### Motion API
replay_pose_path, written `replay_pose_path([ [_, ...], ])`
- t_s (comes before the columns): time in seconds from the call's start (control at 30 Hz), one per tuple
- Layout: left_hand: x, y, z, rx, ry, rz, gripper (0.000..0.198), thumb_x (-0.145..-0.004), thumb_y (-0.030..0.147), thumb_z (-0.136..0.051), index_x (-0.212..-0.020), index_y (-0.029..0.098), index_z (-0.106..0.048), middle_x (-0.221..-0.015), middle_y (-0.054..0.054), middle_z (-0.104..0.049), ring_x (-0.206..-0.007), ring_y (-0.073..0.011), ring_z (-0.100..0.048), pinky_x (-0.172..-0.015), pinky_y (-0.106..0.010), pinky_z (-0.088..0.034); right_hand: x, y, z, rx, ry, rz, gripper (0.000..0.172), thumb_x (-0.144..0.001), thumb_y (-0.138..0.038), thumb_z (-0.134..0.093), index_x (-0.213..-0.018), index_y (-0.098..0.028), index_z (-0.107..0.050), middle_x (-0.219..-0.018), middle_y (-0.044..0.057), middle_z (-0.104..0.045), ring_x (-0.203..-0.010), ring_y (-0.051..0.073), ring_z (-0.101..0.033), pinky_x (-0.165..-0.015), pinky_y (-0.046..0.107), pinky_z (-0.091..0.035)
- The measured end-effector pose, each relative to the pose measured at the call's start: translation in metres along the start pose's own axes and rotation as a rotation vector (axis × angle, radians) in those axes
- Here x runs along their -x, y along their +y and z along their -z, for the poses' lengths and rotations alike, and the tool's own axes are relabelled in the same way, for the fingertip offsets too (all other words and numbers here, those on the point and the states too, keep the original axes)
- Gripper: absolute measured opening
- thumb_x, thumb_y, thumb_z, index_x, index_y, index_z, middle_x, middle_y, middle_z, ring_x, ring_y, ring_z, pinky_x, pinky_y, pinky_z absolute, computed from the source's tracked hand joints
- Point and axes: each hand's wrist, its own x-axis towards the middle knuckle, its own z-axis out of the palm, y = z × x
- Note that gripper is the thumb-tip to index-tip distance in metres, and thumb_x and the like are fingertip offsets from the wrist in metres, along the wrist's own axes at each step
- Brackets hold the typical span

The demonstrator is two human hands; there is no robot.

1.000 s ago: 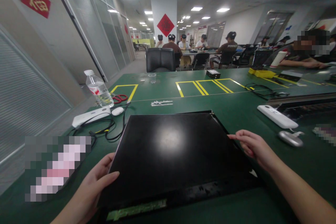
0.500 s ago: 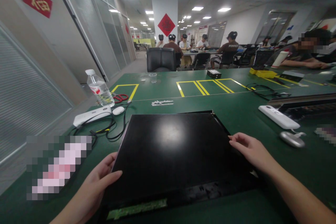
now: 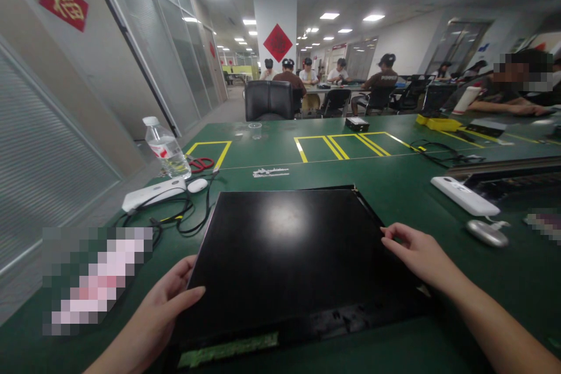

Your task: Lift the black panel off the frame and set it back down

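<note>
A flat black display panel [image 3: 280,269] lies before me, glossy, with a ceiling light mirrored in it. Along its near edge runs a green circuit board strip [image 3: 230,349]. A dark frame [image 3: 366,201] shows under the panel at its far right corner and right side. My left hand [image 3: 164,301] holds the panel's left edge, thumb on top and the other fingers partly hidden beneath. On the right side, thumb and forefinger of my right hand [image 3: 414,251] pinch the edge; whether they grip panel, frame or both, I cannot tell.
Left stand a water bottle [image 3: 164,149], red scissors [image 3: 201,164], a white power bank [image 3: 155,193] and black cables [image 3: 188,210]. Right lie another white power bank [image 3: 464,196] and a silver mouse-like device [image 3: 488,233]. A co-worker [image 3: 495,93] leans on the table at far right.
</note>
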Motion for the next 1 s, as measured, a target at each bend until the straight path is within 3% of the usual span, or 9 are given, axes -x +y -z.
replay_pose_path([
  [0.27,0.010,0.007,-0.013,0.028,0.035,0.005,0.054,-0.054,0.023,-0.091,-0.104,0.026,-0.072,-0.100,-0.007,-0.081,-0.091,-0.0344,-0.076,-0.077,-0.040,-0.062,0.000,-0.002,0.002,0.013,-0.015,-0.017,0.018,-0.074,-0.041,-0.063,-0.064,-0.027,-0.060,-0.096,0.005,-0.077,-0.080,0.027,-0.068,-0.068,0.038,-0.047],
  [0.6,-0.002,-0.001,-0.002,0.046,-0.015,-0.005,0.067,-0.058,0.021,-0.090,-0.121,0.025,-0.068,-0.107,-0.009,-0.080,-0.097,-0.0357,-0.075,-0.083,-0.043,-0.061,0.000,0.000,0.002,0.095,-0.015,0.014,0.018,-0.076,-0.042,-0.060,-0.067,-0.026,-0.061,-0.101,0.003,-0.077,-0.059,0.019,-0.062,-0.060,0.035,-0.046],
  [0.83,-0.008,-0.007,0.008,0.083,-0.067,0.005,0.088,-0.062,0.023,-0.089,-0.141,0.031,-0.050,-0.120,-0.008,-0.076,-0.099,-0.0346,-0.074,-0.090,-0.045,-0.058,-0.001,0.000,0.002,0.106,-0.024,0.023,0.021,-0.077,-0.045,-0.056,-0.067,-0.027,-0.060,-0.100,0.003,-0.078,-0.087,0.026,-0.071,-0.070,0.034,-0.050],
  [1.0,-0.002,-0.001,0.001,0.075,-0.009,0.015,0.092,-0.064,0.035,-0.086,-0.146,0.029,-0.045,-0.111,-0.007,-0.080,-0.096,-0.0342,-0.075,-0.091,-0.042,-0.057,-0.001,0.000,0.003,0.116,-0.045,0.002,0.020,-0.077,-0.045,-0.056,-0.069,-0.026,-0.060,-0.104,0.004,-0.077,-0.079,0.024,-0.070,-0.067,0.035,-0.050],
])
